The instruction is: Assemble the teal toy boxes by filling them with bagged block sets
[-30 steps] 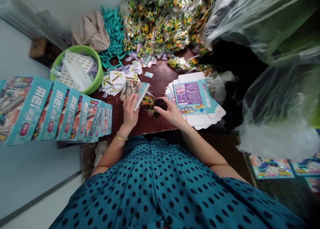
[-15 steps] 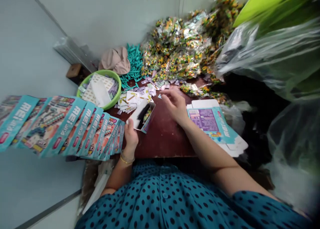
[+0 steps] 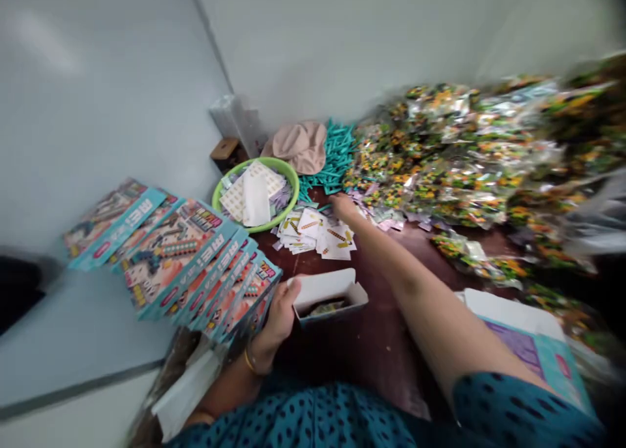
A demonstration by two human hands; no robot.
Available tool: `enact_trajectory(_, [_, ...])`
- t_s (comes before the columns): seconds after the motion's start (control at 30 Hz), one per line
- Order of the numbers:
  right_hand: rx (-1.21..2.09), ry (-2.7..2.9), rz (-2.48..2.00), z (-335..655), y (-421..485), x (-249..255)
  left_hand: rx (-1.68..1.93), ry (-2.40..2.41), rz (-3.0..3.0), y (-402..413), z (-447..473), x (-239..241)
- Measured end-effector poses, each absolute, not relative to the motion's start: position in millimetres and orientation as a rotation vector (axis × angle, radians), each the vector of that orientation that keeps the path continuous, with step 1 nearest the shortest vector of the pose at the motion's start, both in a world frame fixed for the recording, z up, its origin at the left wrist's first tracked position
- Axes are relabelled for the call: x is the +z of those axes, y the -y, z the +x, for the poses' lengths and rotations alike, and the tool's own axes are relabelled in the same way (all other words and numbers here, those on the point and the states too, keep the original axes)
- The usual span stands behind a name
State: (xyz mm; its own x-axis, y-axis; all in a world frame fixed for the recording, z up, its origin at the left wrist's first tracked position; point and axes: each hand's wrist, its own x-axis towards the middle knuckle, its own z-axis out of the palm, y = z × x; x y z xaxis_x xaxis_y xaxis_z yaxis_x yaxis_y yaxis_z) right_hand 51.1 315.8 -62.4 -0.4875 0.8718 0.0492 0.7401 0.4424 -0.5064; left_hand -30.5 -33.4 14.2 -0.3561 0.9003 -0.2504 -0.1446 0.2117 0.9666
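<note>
My left hand (image 3: 281, 310) grips the end of a small cardboard box (image 3: 323, 289). The box is open at the top with its white flaps raised, and a packet inside shows only in part. My right hand (image 3: 343, 208) is stretched far forward over the table, at the near edge of a heap of teal plastic sticks (image 3: 337, 154). Its fingers are turned away and blurred, so whether they hold something is hidden. Just below that hand lie printed cards (image 3: 336, 238) in a loose pile, and small lilac packets (image 3: 391, 218) are scattered to its right.
A fan of teal printed boxes (image 3: 180, 259) leans at the left. Behind it stands a green basin (image 3: 295, 186) of sheets and packets, near a beige cloth cap (image 3: 298, 145). Bags of colourful pieces (image 3: 440, 167) are heaped along the wall. Flattened boxes (image 3: 518, 324) lie at the right.
My right hand has reached forward from above the table's middle to the teal sticks. The box in my left hand has turned and its opening now faces up. The view has swung left.
</note>
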Motion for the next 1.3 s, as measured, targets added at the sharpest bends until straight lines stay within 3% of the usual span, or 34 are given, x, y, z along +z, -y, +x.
enact_trajectory(0.2, [0.703, 2.095, -1.128, 141, -296, -21, 1.521, -1.415, 0.579, 15, -44, -7])
enact_trajectory(0.33, [0.909, 1.73, -0.686, 202, -198, 68, 1.562, -1.379, 0.598, 13, -42, -15])
enact_trajectory(0.43, [0.904, 1.893, -0.584, 207, -115, 109, 1.549, -1.352, 0.67, 13, -35, -12])
enact_trajectory(0.57, [0.949, 2.298, -0.493, 193, -58, 78, 1.559, -1.294, 0.846, 15, -32, -10])
enact_trajectory(0.7, [1.027, 1.876, -0.871, 188, -43, 15, 1.63, -1.186, 1.099, 26, -29, -18])
enact_trajectory(0.8, [1.343, 1.585, -0.999, 187, -27, -15, 1.662, -1.299, 1.134, 47, -16, -26])
enact_trajectory(1.03, [1.777, 1.355, -0.879, 193, 2, -16, 1.638, -1.406, 0.985, 67, -10, -25])
enact_trajectory(1.13, [1.671, 1.527, -0.856, 191, -4, -5, 1.684, -1.388, 1.068, 56, -16, -18])
enact_trajectory(1.3, [1.032, 1.928, -0.987, 171, -31, 4, 1.673, -1.268, 1.277, 39, -24, -17])
